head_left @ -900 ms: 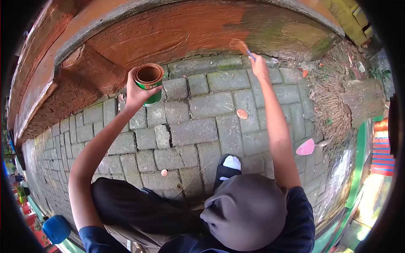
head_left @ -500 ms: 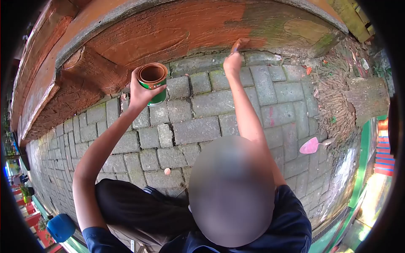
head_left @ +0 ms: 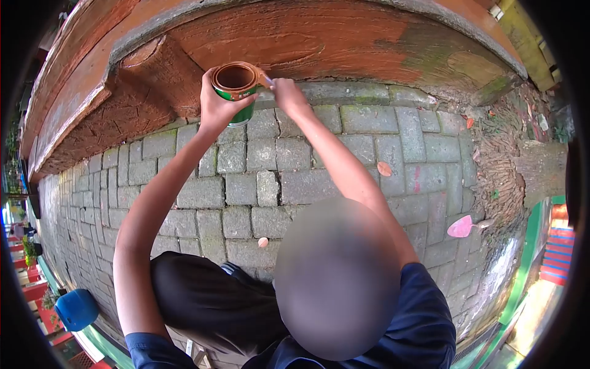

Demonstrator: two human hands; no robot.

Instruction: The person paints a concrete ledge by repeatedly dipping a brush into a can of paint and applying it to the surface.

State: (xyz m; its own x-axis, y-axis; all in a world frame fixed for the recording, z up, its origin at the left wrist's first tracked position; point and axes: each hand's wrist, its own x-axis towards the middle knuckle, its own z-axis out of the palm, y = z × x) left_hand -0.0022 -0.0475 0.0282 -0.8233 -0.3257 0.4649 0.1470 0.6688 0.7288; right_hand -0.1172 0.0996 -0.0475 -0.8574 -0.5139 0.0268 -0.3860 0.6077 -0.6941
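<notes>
My left hand (head_left: 216, 106) is wrapped round a green paint can (head_left: 243, 115), whose open top is coated in brown paint. Right beside the can's rim is a paintbrush (head_left: 265, 79), its bristle end covered in the same brown. My right hand (head_left: 289, 96) grips the brush by its handle, fingers closed. Behind both hands runs a low wall (head_left: 289, 43) with a wood-grain texture, reddish-brown over most of its length and bare greenish-grey toward the right.
Grey paving bricks (head_left: 307, 184) cover the ground. To the right lie a pink trowel-shaped tool (head_left: 460, 226) and a tree trunk (head_left: 544, 166) with spreading roots. A blue container (head_left: 77, 309) stands at lower left. Dry leaves (head_left: 384, 168) dot the paving.
My right hand has brought the brush from the wall's paint edge leftward to the can's rim. The can, still in my left hand, appears slightly higher and further right in view.
</notes>
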